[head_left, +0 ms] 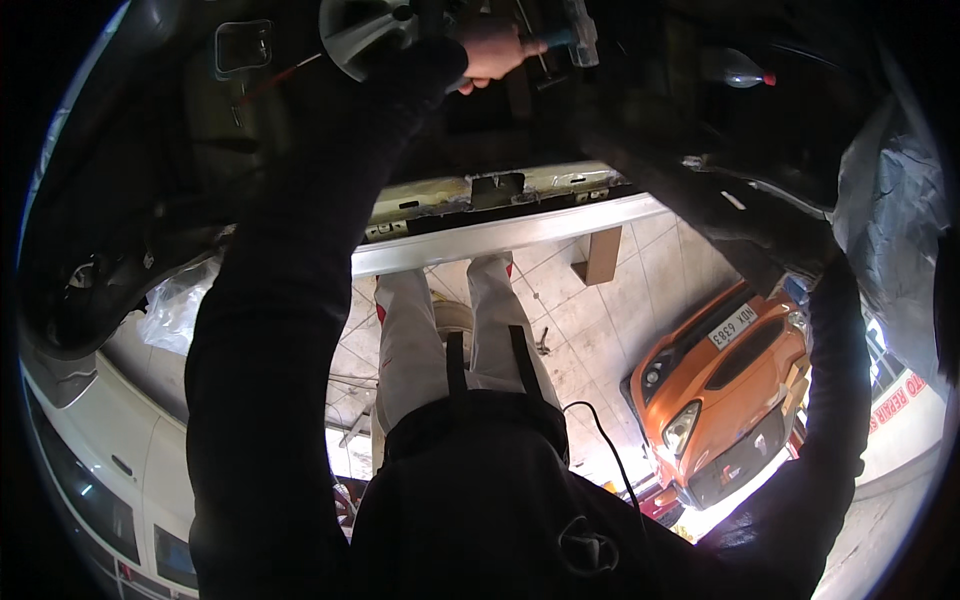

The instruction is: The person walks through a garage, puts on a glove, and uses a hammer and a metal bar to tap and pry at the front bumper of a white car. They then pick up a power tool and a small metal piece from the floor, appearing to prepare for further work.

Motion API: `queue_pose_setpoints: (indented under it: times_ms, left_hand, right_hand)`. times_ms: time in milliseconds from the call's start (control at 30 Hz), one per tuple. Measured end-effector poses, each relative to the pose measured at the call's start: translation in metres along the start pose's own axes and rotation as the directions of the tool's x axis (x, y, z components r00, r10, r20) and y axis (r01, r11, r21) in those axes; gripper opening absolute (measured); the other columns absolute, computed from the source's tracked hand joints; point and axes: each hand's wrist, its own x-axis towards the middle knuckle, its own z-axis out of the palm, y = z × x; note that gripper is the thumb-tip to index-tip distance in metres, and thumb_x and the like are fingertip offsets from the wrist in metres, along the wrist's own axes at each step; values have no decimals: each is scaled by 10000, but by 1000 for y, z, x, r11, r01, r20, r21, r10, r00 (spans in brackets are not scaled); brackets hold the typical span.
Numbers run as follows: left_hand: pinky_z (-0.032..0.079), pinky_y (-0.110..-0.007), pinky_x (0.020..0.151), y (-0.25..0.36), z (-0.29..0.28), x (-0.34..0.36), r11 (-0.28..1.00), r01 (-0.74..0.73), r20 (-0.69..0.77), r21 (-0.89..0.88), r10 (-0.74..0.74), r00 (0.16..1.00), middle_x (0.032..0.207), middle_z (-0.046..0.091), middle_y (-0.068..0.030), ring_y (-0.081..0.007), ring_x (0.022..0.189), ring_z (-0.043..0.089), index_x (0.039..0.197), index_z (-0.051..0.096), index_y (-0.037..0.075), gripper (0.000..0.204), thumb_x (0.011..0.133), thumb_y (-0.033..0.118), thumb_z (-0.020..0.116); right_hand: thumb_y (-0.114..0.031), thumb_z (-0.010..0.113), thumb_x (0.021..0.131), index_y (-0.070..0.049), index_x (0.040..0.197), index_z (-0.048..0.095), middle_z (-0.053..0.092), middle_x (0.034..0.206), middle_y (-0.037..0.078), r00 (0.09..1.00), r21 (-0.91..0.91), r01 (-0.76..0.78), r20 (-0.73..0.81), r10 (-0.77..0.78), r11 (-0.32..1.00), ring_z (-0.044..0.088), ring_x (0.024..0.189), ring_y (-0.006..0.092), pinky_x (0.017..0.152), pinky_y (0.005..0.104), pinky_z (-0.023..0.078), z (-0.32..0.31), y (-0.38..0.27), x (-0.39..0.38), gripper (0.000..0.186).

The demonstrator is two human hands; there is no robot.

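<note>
My left hand (pixel 490 52) is wrapped round a tool (pixel 560 41) beyond the bare sill (pixel 545 183), work seemingly under way, its remainder unclear; I cannot tell how my shadowed right hand stands.

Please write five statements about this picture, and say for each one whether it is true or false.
1. The left hand holds a tool with a teal handle. True.
2. The car in the lower right is white. False: that car is orange.
3. The bottle in the upper right has a red cap. True.
4. The person's trousers are black. False: the trousers are light-coloured.
5. The clear box is to the right of the wheel. False: the clear box is to the left of the wheel.
</note>
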Motion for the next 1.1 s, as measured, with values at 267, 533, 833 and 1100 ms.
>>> queue_pose_setpoints:
  times_ms: [267, 533, 833, 1100]
  left_hand:
    - [465, -399, 400, -34, -3, 37, 987, -57, 13, -150, 59, 998, 574, 534, -91, -222, 435, 561, 999, 645, 1, 578, 1070, 551, 481]
    - [459, -339, 329, 36, 62, 26, 996, -24, 162, -85, 38, 986, 574, 491, -36, -149, 393, 505, 1013, 614, 45, 521, 1047, 556, 518]
    - [483, -377, 389, 35, 3, 90, 968, -189, -127, -163, 169, 977, 567, 491, -62, -206, 408, 529, 982, 617, 50, 575, 1064, 590, 439]
    - [521, -378, 391, 35, 68, 34, 998, 16, 172, 58, -26, 985, 555, 515, -64, -187, 416, 549, 1067, 608, 31, 530, 1053, 550, 504]
  right_hand:
    - [-93, 587, 1025, -29, 1596, 339, 453, 1580, 133, 1000, 8, 15, -5, -15, 1000, 464, 1445, 224, 1228, 356, 351, -8, 2, 4, 626]
    - [-94, 577, 1030, -28, 1598, 333, 436, 1594, 133, 1000, 35, -13, -20, 14, 999, 449, 1457, 223, 1237, 359, 340, 7, 9, -7, 621]
    - [-94, 565, 1036, -27, 1600, 327, 417, 1610, 133, 1000, 3, 9, -21, -9, 1000, 433, 1471, 223, 1249, 363, 327, 5, 10, -2, 616]
    - [-95, 555, 1041, -25, 1602, 321, 399, 1624, 134, 999, 23, 34, -21, -34, 999, 418, 1484, 222, 1258, 366, 315, 4, 12, 1, 611]
